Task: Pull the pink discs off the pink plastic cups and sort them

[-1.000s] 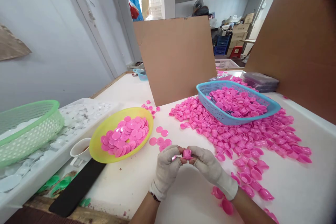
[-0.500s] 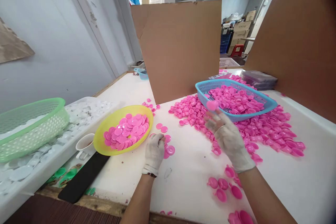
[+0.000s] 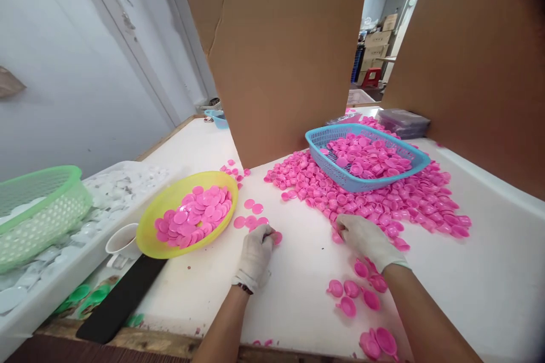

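My left hand [image 3: 255, 255], in a white glove, pinches a flat pink disc [image 3: 277, 237] over the table. Several more pink discs [image 3: 251, 221] lie just beyond its fingers. To the left, a yellow bowl [image 3: 147, 232] holds a heap of the same discs. My right hand [image 3: 368, 240], also gloved, has its fingers closed at a pink toy cup [image 3: 336, 236] on the near edge of a large pile of pink cups [image 3: 317, 181]. Its fingertips are partly hidden. On that pile rests a blue basket [image 3: 361, 184] filled with pink pieces.
Loose pink cups [image 3: 351, 289] lie near my right forearm. A white mug [image 3: 123, 241] and a black strip [image 3: 119, 300] are beside the bowl. At left stands a green basket [image 3: 42, 221] on a tray of white pieces. Cardboard panels [image 3: 289, 62] rise behind.
My right hand has come down from beside the blue basket to the pile's near edge; the blurred pink piece by its fingers is gone. My left hand has shifted slightly, with a disc at its fingertips.
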Tool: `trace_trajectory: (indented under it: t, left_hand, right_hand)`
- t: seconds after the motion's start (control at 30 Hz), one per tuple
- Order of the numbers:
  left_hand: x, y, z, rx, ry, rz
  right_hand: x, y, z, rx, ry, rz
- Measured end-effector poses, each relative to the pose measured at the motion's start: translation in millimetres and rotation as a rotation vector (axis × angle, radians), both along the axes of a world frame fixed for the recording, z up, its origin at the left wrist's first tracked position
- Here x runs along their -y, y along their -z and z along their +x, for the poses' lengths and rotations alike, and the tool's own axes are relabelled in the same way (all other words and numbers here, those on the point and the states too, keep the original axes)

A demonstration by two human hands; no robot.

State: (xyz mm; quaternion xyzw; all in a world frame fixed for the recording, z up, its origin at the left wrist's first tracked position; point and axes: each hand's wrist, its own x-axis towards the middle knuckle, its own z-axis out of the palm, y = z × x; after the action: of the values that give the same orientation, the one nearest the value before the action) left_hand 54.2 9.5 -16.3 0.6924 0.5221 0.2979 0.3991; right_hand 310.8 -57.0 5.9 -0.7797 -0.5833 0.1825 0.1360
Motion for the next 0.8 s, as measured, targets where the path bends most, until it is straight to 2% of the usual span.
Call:
trace_trajectory:
  t: [0.1,0.17,0.33,0.43,0.63,0.8]
  left_hand:
    - [5.5,-4.4,8.8,0.301,-0.034,-0.337]
    - [6.9,-5.1,12.1,0.385,-0.048,-0.428]
    - [4.6,-2.6,11.4,0.451,-0.063,-0.473]
    - [4.1,-2.1,10.8,0.459,-0.053,-0.500]
    - [5.5,-3.1,13.5,0.462,-0.037,-0.514]
    - [7.8,-0.7,15.9,0.470,-0.024,-0.528]
  right_hand:
    - [-3.1,0.2,-6.2,0.033,-0.013,-0.024]
    - [-3.1,-1.5,-9.9,0.035,-0.042,-0.053]
    - [-1.0,-7.4,-21.1,0.078,-0.070,-0.174]
    - [-1.4,-7.6,-26.0,0.103,-0.092,-0.173]
    - [-5.8,3.5,-32.3,0.114,-0.079,-0.071]
    - [-14.7,15.3,-43.5,0.155,-0.162,0.074]
